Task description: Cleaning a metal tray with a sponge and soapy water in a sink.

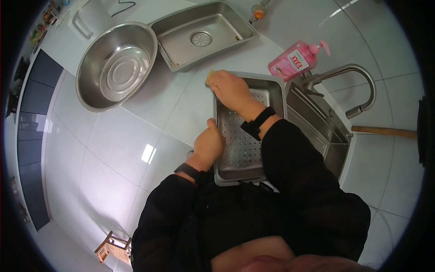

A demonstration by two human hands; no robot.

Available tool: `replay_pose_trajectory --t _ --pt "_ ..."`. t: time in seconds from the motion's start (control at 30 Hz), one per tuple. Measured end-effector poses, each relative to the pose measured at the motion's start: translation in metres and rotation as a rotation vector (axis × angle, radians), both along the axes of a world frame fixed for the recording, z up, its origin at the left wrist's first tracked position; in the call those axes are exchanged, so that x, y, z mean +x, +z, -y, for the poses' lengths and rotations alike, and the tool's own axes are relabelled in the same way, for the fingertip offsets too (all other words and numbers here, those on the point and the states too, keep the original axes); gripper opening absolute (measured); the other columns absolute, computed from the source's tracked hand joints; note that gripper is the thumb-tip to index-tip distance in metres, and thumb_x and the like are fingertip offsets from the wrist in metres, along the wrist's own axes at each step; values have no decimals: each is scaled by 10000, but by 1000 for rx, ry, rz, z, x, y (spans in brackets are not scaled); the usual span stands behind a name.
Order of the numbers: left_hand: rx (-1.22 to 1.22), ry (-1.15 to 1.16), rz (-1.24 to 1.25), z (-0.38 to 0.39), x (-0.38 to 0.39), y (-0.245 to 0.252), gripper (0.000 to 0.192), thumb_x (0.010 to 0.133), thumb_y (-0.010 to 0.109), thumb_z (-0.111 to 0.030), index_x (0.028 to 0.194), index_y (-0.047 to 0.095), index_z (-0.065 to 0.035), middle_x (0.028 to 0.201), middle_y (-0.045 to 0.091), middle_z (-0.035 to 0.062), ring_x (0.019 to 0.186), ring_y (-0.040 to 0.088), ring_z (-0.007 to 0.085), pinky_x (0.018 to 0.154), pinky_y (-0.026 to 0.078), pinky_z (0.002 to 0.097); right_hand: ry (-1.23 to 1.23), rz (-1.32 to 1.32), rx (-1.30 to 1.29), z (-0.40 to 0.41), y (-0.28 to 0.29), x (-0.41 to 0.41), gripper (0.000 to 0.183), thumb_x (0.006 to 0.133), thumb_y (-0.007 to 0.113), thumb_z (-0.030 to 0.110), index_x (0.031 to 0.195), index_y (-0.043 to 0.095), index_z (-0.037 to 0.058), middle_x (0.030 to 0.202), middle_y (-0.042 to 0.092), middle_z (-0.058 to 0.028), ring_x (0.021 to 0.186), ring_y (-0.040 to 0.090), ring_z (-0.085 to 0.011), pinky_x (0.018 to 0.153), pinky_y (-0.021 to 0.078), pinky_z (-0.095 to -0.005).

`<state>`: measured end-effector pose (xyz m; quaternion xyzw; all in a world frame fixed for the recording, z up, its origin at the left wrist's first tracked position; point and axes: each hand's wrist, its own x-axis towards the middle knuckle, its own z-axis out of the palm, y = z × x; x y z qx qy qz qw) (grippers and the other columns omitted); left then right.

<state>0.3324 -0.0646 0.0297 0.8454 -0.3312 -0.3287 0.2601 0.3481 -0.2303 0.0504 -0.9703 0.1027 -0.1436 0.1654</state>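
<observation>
A rectangular stainless steel tray with a perforated bottom (pixel 238 146) lies before me, beside the sink. My left hand (pixel 209 144) is curled at the tray's left rim with the thumb up; the fingers are mostly hidden, and the hand appears to grip the rim. At the tray's far left corner, my right hand (pixel 229 89) holds a yellow sponge (pixel 209 78) of which only one edge shows. Just beyond the tray stands a pink pump bottle of dish soap (pixel 292 61), bearing writing.
A round steel basin (pixel 117 66) and a steel drainer tray with a round strainer (pixel 204 37) stand on the counter further off. To the right are the sink (pixel 306 119), its curved faucet (pixel 357 68) and a wooden handle (pixel 384 131). A wooden stool (pixel 114 248) stands at lower left.
</observation>
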Motion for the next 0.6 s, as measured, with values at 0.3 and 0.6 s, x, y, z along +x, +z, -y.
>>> replay_pose_trajectory --t 0.3,0.6 --pt "-107 67 -30 -21 -7 2 546 822 476 -119 1287 262 69 833 637 260 767 622 425 726 478 490 -66 191 -14 33 10 -6 134 780 598 176 910 607 145 896 585 -80 775 583 -319 676 493 -413" --pt "-55 2 -23 -38 -26 -18 408 786 517 -119 1084 344 100 746 593 291 680 576 464 624 470 513 -111 86 -21 -3 -16 8 118 788 586 153 901 606 127 886 577 -94 785 595 -329 674 498 -410"
